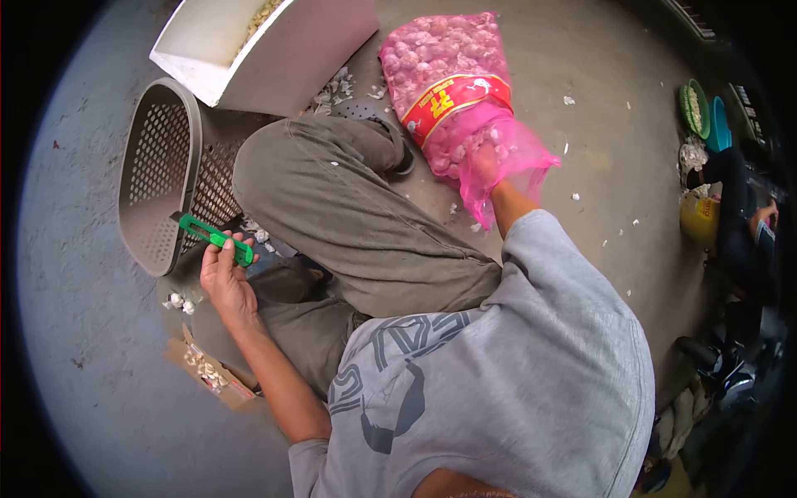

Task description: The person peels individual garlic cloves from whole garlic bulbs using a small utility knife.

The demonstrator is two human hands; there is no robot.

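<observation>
A green box cutter (196,229) is gripped in my left hand (226,278), its dark blade end pointing up and left toward the basket. My right hand (485,164) reaches into the gathered mouth of a pink mesh bag (398,79) full of garlic bulbs. The mesh blurs its fingers, so what they grasp does not show. A red and yellow label band (457,105) wraps the bag, which lies on the floor beyond my bent knee. Two or so garlic bulbs (181,303) lie on the floor near my left wrist.
Left of my leg stands a grey perforated plastic basket (193,141). Behind it is a white box (290,58) with garlic cloves. A cardboard box (241,400) of cloves sits lower left. At far right, another person (735,224) is beside a green basket (704,116) and a yellow container (699,220).
</observation>
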